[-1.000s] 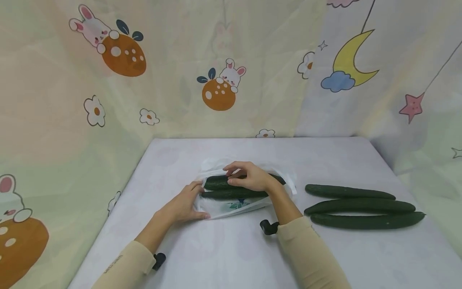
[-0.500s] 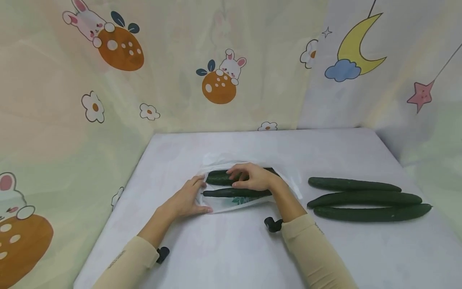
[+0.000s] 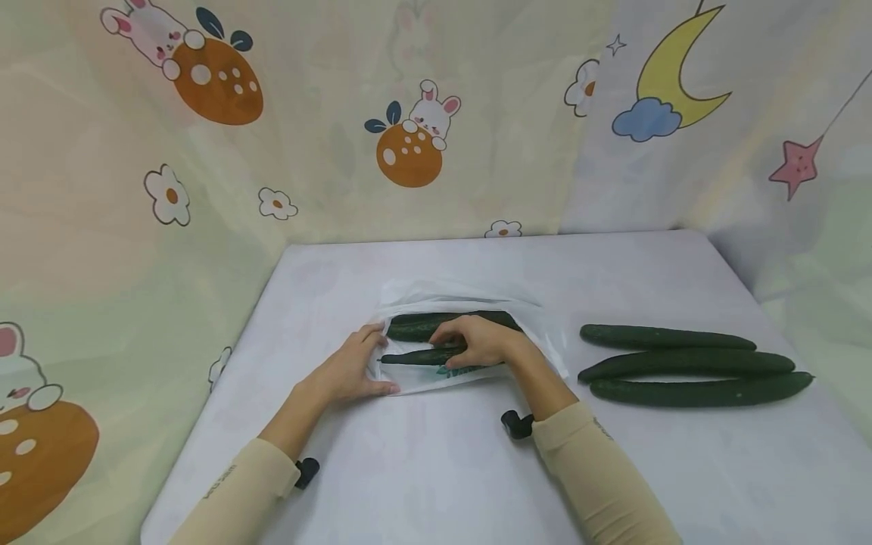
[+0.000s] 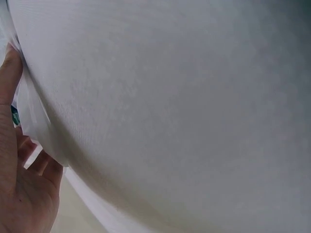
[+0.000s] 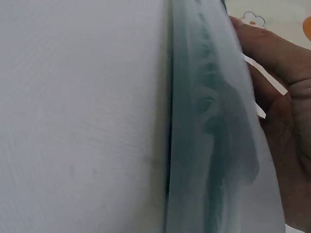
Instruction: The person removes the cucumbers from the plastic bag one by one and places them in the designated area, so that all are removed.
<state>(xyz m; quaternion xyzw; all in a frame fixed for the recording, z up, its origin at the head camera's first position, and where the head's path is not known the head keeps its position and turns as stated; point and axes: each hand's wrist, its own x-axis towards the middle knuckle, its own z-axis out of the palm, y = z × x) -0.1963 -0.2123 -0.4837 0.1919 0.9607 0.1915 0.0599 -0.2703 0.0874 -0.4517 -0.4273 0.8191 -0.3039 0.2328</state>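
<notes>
A white plastic bag (image 3: pixel 425 383) with a green print lies mid-table in the head view. Two dark green cucumbers are in its mouth: a far one (image 3: pixel 411 328) and a near one (image 3: pixel 409 358), a gap between them. My left hand (image 3: pixel 347 371) holds the bag's left edge, thumb at the front corner; the left wrist view shows the thin plastic (image 4: pixel 36 114) between thumb and fingers. My right hand (image 3: pixel 480 341) reaches over the bag, thumb and fingers around the near cucumber, covering its right part. In the right wrist view, the bag's side (image 5: pixel 209 121) hides the fingertips.
Three more cucumbers lie at the right of the table: a back one (image 3: pixel 668 337), a middle one (image 3: pixel 688 363) and a front one (image 3: pixel 702 390). A printed cloth wall (image 3: pixel 327 151) rises behind the white table (image 3: pixel 422 469).
My right hand has shifted from the far cucumber to the near one, and the gap between the two has widened. The left hand stays at the bag's edge. The head view has tilted slightly down.
</notes>
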